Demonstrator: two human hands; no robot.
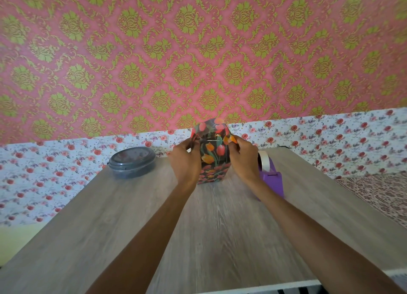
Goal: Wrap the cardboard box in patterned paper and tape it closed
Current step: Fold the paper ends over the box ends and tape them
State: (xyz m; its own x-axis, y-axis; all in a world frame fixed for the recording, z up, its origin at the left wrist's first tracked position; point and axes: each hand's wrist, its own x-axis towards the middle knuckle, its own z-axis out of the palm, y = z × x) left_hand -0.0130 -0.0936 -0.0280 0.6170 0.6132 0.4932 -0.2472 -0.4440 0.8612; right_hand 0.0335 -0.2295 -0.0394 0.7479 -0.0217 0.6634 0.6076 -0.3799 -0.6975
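Your left hand (186, 161) and right hand (242, 161) pinch patterned paper (212, 128) atop the upright box (214, 163); tape dispenser (273, 181) sits just right of it, nearer your right hand.

On table (220, 227), box (214, 159) upright — container (132, 162) well left of it, tape dispenser (272, 177) just right, apparently apart

The box (214, 159) wears glossy tulip-printed paper that catches the light near its top. The table (198, 227) shows matt grey wood grain. The lidded container (131, 162) is smooth, translucent grey plastic; the tape dispenser (272, 179) is matt purple plastic with a pale tape roll.
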